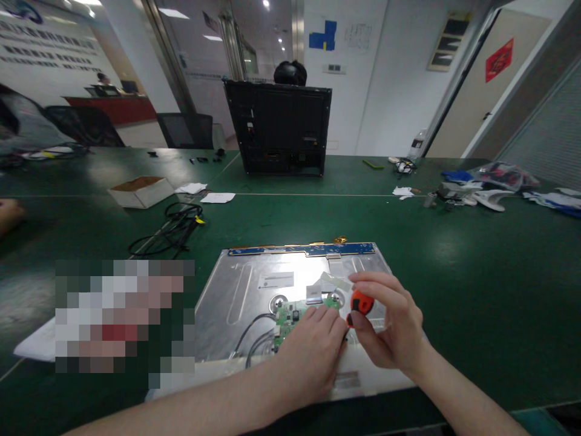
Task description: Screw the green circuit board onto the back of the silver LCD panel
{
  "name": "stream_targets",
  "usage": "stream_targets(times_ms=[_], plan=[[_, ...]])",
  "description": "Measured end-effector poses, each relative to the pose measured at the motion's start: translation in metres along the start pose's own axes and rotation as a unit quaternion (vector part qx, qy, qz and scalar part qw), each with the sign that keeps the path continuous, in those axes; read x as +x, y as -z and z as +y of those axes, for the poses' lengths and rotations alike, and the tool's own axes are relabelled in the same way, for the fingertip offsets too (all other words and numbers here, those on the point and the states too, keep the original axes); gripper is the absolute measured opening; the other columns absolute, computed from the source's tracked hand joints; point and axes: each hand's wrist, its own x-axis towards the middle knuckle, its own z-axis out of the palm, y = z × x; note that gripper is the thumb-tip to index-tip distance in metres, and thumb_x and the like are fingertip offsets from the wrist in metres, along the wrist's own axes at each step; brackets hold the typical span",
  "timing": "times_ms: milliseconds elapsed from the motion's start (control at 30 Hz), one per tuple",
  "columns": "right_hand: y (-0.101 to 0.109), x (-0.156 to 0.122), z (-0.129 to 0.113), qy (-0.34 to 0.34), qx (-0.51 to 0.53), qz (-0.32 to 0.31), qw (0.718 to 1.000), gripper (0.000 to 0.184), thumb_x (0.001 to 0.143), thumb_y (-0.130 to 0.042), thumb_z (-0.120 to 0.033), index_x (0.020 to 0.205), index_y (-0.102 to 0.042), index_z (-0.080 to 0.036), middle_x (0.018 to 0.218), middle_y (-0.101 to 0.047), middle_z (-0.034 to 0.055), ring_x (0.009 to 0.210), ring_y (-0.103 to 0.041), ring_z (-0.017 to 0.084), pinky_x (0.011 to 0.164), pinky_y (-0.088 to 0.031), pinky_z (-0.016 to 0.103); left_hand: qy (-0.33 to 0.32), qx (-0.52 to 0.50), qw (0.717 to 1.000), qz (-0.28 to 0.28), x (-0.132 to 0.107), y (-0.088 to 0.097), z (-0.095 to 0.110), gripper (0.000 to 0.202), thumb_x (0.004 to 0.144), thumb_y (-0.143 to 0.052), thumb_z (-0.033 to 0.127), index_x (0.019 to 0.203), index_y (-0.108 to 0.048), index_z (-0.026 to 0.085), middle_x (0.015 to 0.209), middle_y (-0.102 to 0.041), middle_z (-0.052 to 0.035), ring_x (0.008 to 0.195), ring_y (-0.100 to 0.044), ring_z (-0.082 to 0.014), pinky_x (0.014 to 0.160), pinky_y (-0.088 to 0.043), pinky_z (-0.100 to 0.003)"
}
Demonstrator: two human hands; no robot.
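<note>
A metal-backed display panel point(213, 303) lies on the table with a green circuit board point(285, 313) mounted near its lower middle. My left hand point(313, 351) rests over the board's right part, fingers curled and close together, their tips hidden. Whatever they may grip does not show. Between the thumb and fingers of my right hand point(397, 321) is a screwdriver point(363, 303) with an orange and black handle, held above the board's right end beside my left hand. Its tip is hidden. Dark cables point(254, 324) run from the board's left side. A blue circuit strip point(290, 249) lines the panel's far edge.
Black cables point(175, 227) lie coiled left of the panel, near an open white box point(141, 192). A large black monitor housing point(284, 130) stands across the green table point(476, 290), with a person's head point(290, 72) behind it. Another person's hand point(9, 216) shows at far left.
</note>
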Motion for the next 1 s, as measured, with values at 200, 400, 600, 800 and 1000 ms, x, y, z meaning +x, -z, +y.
stream_targets(times_ms=[200, 400, 600, 800, 1000], plan=[[0.0028, 0.0031, -0.0021, 0.01, -0.044, -0.018, 0.999, 0.047, 0.08, -0.048, -0.009, 0.126, -0.051, -0.015, 0.099, -0.065, 0.0105, 0.089, -0.065, 0.022, 0.066, -0.059, 0.033, 0.009, 0.004, 1.0, -0.011, 0.0005, -0.0016, -0.0011, 0.022, 0.082, -0.048, 0.013, 0.104, -0.05, 0.015, 0.106, -0.062, -0.0136, 0.097, -0.058, -0.0294, 0.088, -0.046, -0.047], [0.0042, -0.0009, -0.0028, 0.031, -0.035, -0.016, 0.999, 0.049, 0.079, -0.047, -0.007, 0.128, -0.049, -0.012, 0.102, -0.064, 0.0113, 0.092, -0.065, 0.021, 0.068, -0.059, 0.033, 0.015, 0.035, 0.999, 0.009, 0.0004, -0.0038, 0.0004, 0.019, 0.088, -0.044, 0.011, 0.105, -0.051, 0.014, 0.105, -0.063, -0.0124, 0.097, -0.059, -0.029, 0.088, -0.046, -0.047], [0.0036, 0.0021, -0.0035, 0.038, -0.022, -0.015, 0.999, 0.048, 0.078, -0.047, -0.006, 0.125, -0.05, -0.01, 0.101, -0.062, 0.0113, 0.093, -0.063, 0.021, 0.069, -0.058, 0.031, 0.005, 0.033, 0.999, 0.014, -0.0008, -0.0053, -0.0012, 0.02, 0.086, -0.046, 0.013, 0.106, -0.051, 0.014, 0.108, -0.062, -0.0134, 0.1, -0.058, -0.031, 0.088, -0.046, -0.049], [0.0007, 0.0003, -0.0005, 0.033, -0.004, -0.003, 0.999, 0.045, 0.076, -0.049, -0.006, 0.12, -0.051, -0.01, 0.094, -0.059, 0.0102, 0.083, -0.062, 0.02, 0.06, -0.055, 0.03, 0.004, 0.03, 1.0, 0.001, -0.0007, -0.0022, -0.0011, 0.027, 0.079, -0.052, 0.013, 0.105, -0.051, 0.013, 0.106, -0.061, -0.0132, 0.097, -0.057, -0.0308, 0.087, -0.046, -0.048], [-0.0021, -0.0015, 0.0013, 0.022, 0.054, -0.01, 0.998, 0.047, 0.074, -0.05, -0.005, 0.121, -0.047, -0.013, 0.082, -0.058, 0.0044, 0.069, -0.059, 0.017, 0.056, -0.052, 0.03, -0.006, 0.037, 0.999, 0.001, -0.0006, -0.0052, -0.0027, 0.027, 0.077, -0.055, 0.015, 0.103, -0.051, 0.013, 0.104, -0.061, -0.0125, 0.094, -0.057, -0.0294, 0.085, -0.046, -0.046]])
